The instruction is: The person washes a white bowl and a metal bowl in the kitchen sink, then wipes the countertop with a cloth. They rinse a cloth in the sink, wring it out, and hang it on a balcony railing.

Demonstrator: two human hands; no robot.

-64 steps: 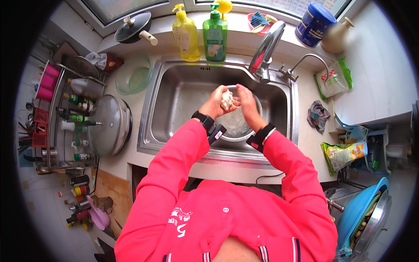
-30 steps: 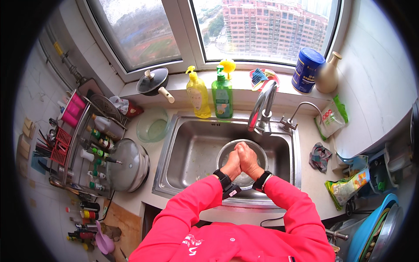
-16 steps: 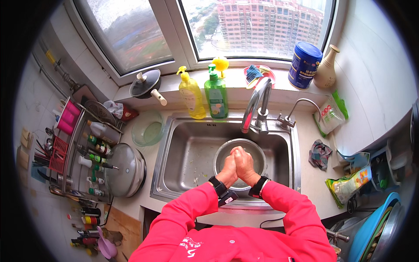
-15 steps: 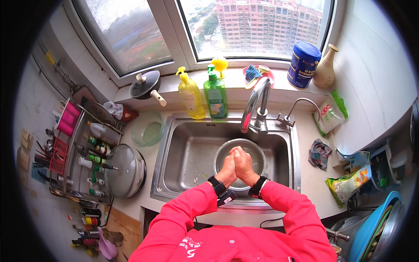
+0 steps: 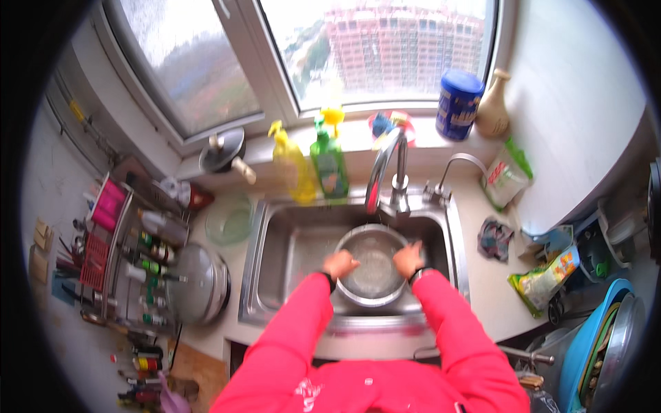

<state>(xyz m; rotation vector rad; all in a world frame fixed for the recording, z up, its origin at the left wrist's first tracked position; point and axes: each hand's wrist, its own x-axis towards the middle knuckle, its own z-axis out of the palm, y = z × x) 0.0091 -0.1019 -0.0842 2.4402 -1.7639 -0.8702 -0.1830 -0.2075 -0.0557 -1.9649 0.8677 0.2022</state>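
a: where's the work at rn?
b: round steel bowl (image 5: 372,265) sits in the sink (image 5: 289,241), right below the tall faucet (image 5: 385,172). left hand (image 5: 341,263) is on the bowl's left rim, right hand (image 5: 407,257) on its right rim. looks like the bowl is being gripped from both sides, maybe mid rinse or abt to be lifted, judging only by the pose.
a: anything in the bowl?
b: looks wet/shiny inside, can't tell if there's water or food in it, too blurred. no water stream visible from the faucet.
a: fingers?
b: both hands curled over the rim, fingers narrow and bent, thumbs prob inside, but blur hides the detail. they touch the bowl, nothing else held.
a: what's left then?
b: bowl's not out of the sink yet, so emptying or setting it aside seems undone.
a: stuff nearby?
b: yellow soap bottle (image 5: 292,165) and green soap bottle (image 5: 329,162) just behind the sink, left of the faucet. rag (image 5: 494,239) on the counter right of the sink.
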